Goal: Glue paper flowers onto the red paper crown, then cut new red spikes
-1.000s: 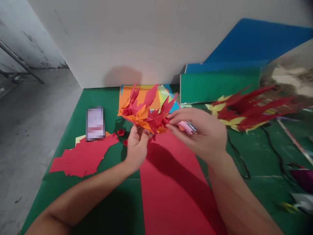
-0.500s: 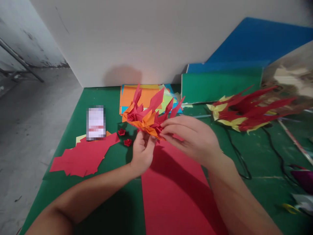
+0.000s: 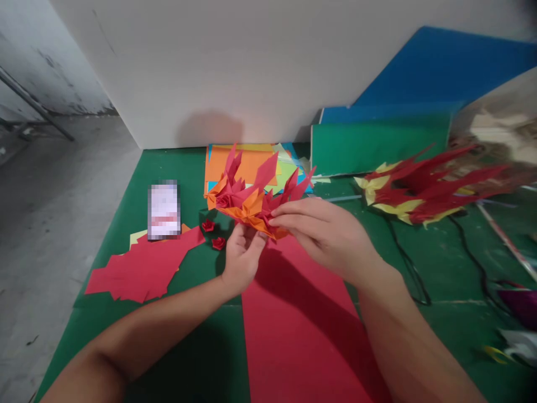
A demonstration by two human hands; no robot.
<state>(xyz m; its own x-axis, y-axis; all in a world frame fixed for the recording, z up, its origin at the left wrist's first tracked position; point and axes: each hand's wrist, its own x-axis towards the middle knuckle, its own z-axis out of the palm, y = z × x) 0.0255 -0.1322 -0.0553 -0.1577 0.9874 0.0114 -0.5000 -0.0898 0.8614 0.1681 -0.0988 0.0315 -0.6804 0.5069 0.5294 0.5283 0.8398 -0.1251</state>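
Observation:
A paper crown [image 3: 254, 208] with tall red spikes and orange folded-paper flowers hangs tilted above the table. My left hand [image 3: 243, 254] holds its lower edge from below, thumb in front and the other fingers partly hidden beneath it. My right hand [image 3: 331, 232] is pinched at the crown's right front, on a red paper rose [image 3: 267, 207] beside an orange flower; the fingertips cover part of it. Another red rose [image 3: 224, 201] sits at the crown's left. Two loose red paper roses [image 3: 213, 234] lie on the table, left of my left hand.
A long red paper sheet [image 3: 302, 324] lies under my hands on the green table [image 3: 201, 358]. Red cut paper [image 3: 146, 268] and a phone [image 3: 163, 211] are at left. Coloured sheets [image 3: 243, 162] lie behind the crown. A red-and-yellow paper crown [image 3: 419, 190] and a black cord [image 3: 409, 268] are at right.
My right fingers have moved slightly left, closer in against the crown's front. The crown and my left hand have shifted a little to the left.

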